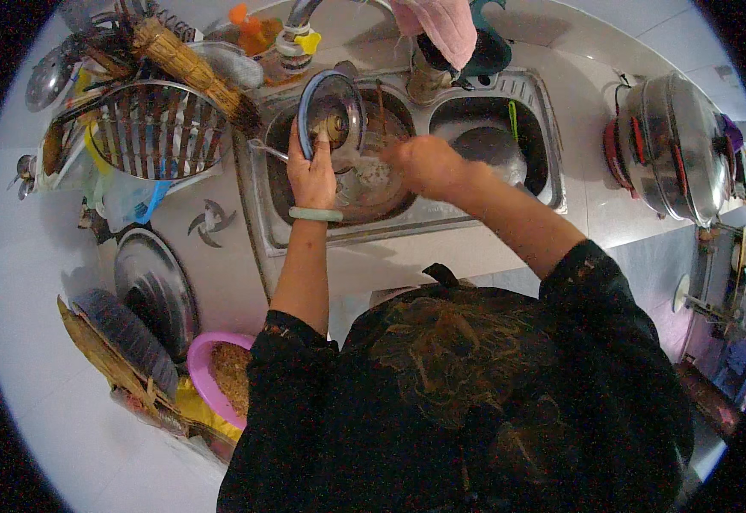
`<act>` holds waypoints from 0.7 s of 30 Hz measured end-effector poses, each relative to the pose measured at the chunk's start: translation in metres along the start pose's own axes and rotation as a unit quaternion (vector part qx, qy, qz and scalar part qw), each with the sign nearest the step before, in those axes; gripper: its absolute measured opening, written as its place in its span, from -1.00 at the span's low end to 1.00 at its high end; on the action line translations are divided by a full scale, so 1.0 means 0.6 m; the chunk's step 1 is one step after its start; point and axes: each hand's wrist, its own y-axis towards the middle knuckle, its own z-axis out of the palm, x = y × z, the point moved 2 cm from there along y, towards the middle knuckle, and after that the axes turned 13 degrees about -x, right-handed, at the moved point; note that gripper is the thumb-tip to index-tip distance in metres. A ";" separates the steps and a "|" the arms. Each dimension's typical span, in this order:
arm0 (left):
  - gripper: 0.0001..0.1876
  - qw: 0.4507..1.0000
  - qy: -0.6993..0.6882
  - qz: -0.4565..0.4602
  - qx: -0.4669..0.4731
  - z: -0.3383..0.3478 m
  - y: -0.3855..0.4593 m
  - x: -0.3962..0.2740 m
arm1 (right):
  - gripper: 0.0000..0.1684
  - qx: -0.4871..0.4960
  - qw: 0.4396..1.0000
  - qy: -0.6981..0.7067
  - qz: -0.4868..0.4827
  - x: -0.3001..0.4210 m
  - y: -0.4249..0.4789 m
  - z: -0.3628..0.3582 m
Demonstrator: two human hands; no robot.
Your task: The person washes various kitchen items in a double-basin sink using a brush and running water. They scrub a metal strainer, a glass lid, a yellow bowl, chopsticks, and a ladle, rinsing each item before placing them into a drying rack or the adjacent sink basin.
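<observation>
My left hand (312, 168), with a pale green bangle at the wrist, grips a glass pot lid (341, 118) with a blue-grey rim. The lid is tilted over the left basin of a steel double sink (257, 205). To its right, over the same basin, my right hand (425, 167) is blurred, its fingers curled; whether it holds anything is unclear. Below the hands the basin holds what looks like water with some things in it, hard to make out. A thin brown stick (381, 106) stands at the back of this basin. A dark round pan (488, 154) lies in the right basin.
Left of the sink are a slatted rack (155, 131), a straw brush (187, 61), a metal lid (155, 288) and a pink basin (203, 365). A pink cloth (440, 29) hangs behind the sink. A large steel pot (674, 151) stands at the right.
</observation>
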 end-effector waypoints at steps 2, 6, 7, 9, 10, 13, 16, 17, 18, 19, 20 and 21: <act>-0.51 0.999 0.031 -0.024 -0.021 0.004 -0.006 0.005 | -0.73 -0.036 0.998 0.059 -0.008 0.017 -0.006 -0.009; -0.32 0.988 0.105 -0.104 -0.036 -0.002 -0.013 0.049 | -0.71 -0.133 0.978 0.150 0.050 0.013 -0.013 -0.013; -0.35 0.987 0.077 -0.135 -0.045 -0.002 -0.016 0.057 | -0.71 -0.159 0.970 0.172 0.069 0.005 -0.016 -0.015; -0.30 0.982 -0.007 -0.181 -0.052 -0.002 -0.015 0.068 | -0.73 -0.164 0.942 0.243 0.162 -0.010 -0.020 -0.024; -0.22 0.977 -0.060 -0.199 -0.049 -0.004 -0.015 0.074 | -0.73 -0.164 0.923 0.278 0.210 -0.017 -0.026 -0.026; -0.34 0.960 -0.144 -0.234 -0.062 -0.011 -0.019 0.069 | -0.78 -0.197 0.896 0.310 0.251 -0.052 -0.053 0.001; -0.55 0.984 -0.048 -0.172 -0.025 -0.021 -0.019 0.055 | -0.76 -0.159 0.894 0.311 0.282 -0.053 -0.080 0.010; -0.52 0.997 0.048 -0.066 -0.013 -0.026 -0.020 0.055 | -0.76 -0.136 0.892 0.307 0.301 -0.049 -0.088 0.011; -0.49 0.989 0.140 0.042 0.002 -0.020 -0.025 0.047 | -0.75 -0.129 0.885 0.315 0.317 -0.053 -0.098 0.017; -0.44 0.962 0.228 0.147 0.017 -0.007 -0.032 0.027 | -0.74 -0.123 0.878 0.320 0.334 -0.062 -0.111 0.027; -0.28 0.943 0.269 0.192 0.025 0.001 -0.050 0.003 | -0.74 -0.117 0.871 0.325 0.350 -0.070 -0.124 0.038; -0.32 0.920 0.299 0.246 0.065 0.002 -0.054 0.003 | -0.73 -0.128 0.870 0.323 0.348 -0.079 -0.139 0.051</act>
